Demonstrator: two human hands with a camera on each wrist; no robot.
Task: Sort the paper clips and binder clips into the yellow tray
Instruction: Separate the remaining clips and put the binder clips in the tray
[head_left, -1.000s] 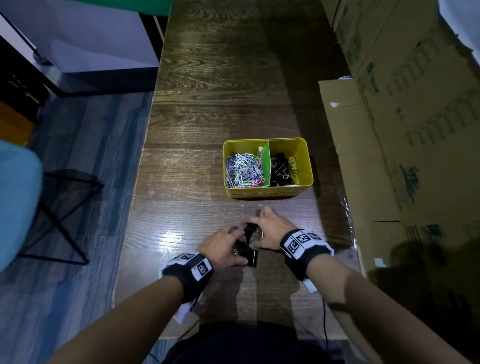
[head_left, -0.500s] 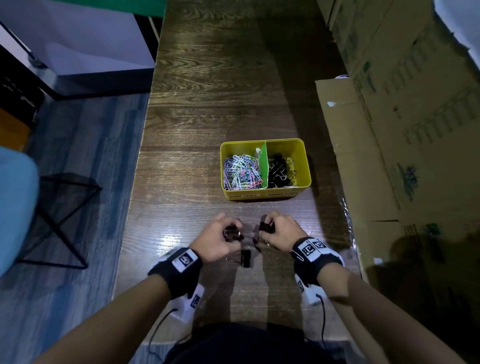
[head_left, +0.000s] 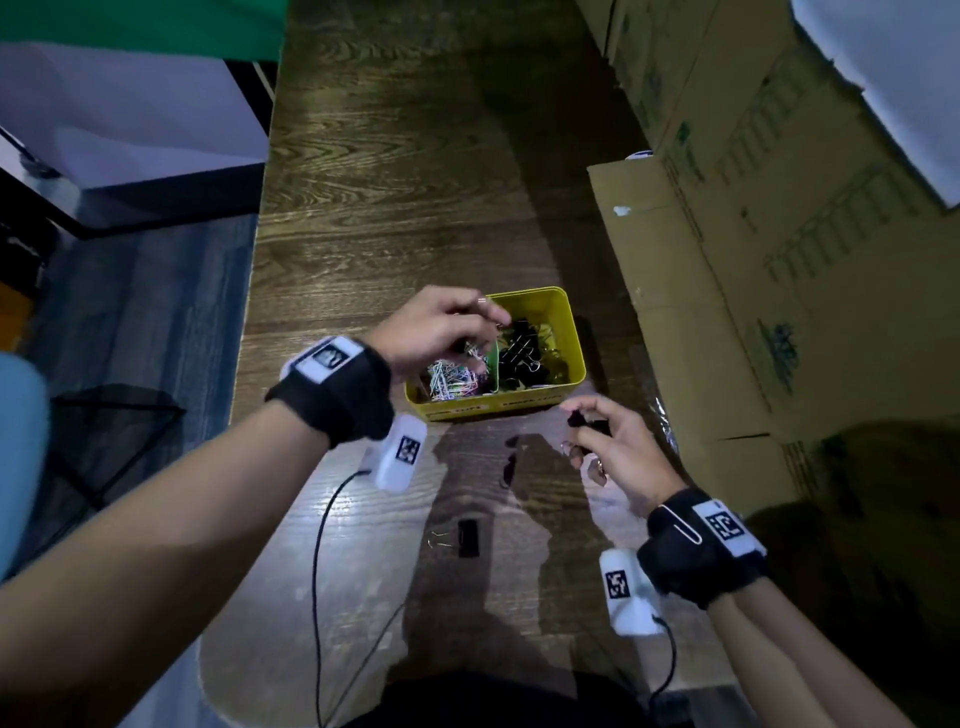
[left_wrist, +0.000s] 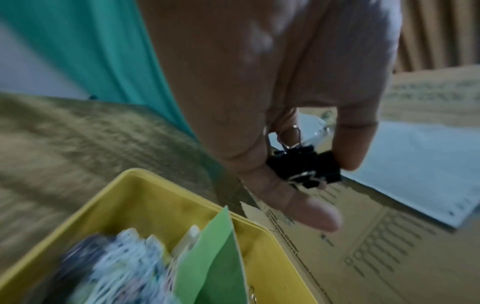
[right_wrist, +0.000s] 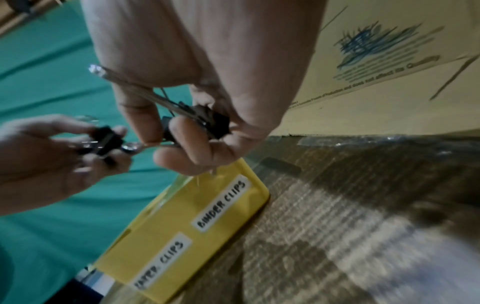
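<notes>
The yellow tray (head_left: 574, 338) stands mid-table, split by a green divider (left_wrist: 215, 257). Coloured paper clips (head_left: 452, 382) fill its left side and black binder clips (head_left: 522, 353) its right. My left hand (head_left: 488, 338) hovers over the divider and pinches a black binder clip (left_wrist: 306, 166) between thumb and fingers. Just in front of the tray's right corner, my right hand (head_left: 582, 431) grips more black binder clips (right_wrist: 202, 121). One binder clip (head_left: 467, 538) lies on the table nearer to me. The tray front (right_wrist: 207, 216) is labelled for paper clips and binder clips.
Cardboard boxes (head_left: 753, 260) line the table's right edge, close to the tray. A silver paper clip (head_left: 683, 525) hangs on my right wristband. Cables (head_left: 319, 545) trail from both wrist cameras across the near table. A chair (head_left: 21, 441) and blue floor lie to the left.
Both hands lifted off the table with binder clips and moved forward. The left hand now hangs over the tray, and the right one is near its front. One clip stayed on the table.
</notes>
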